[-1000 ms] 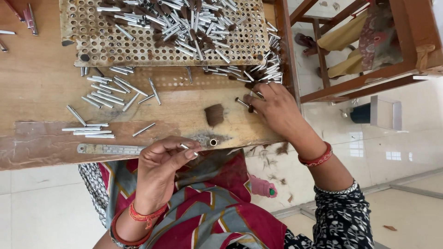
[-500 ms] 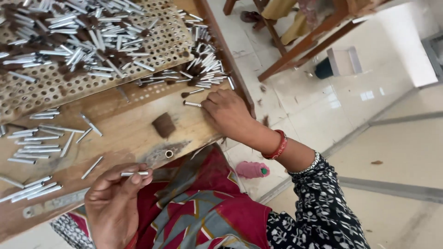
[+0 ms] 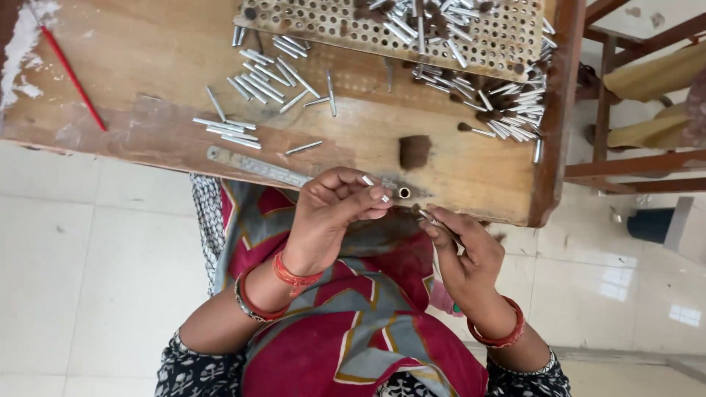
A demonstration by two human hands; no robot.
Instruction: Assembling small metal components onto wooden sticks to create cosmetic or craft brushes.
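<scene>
The worn brown wooden table (image 3: 147, 66) fills the upper part of the view, and everything else sits relative to it. Along its far edge lies a tan perforated board (image 3: 331, 22) heaped with short silver metal tubes, and more loose silver tubes (image 3: 257, 77) are scattered on the table just below that board. A thin red stick (image 3: 70, 73) lies at the table's left end. A flat steel ruler (image 3: 254, 165) rests along the near edge, and a small dark brown block (image 3: 414, 151) sits near that edge, right of centre. A small round metal socket (image 3: 404, 192) is set at the near edge, just below the block. The left hand (image 3: 334, 213) hovers at the table's near edge, fingers pinched around a short silver tube (image 3: 373, 187) just beside the socket. The right hand (image 3: 463, 254), just below the edge, grips a thin metal piece with a dark tip (image 3: 423, 215) between thumb and fingers.
</scene>
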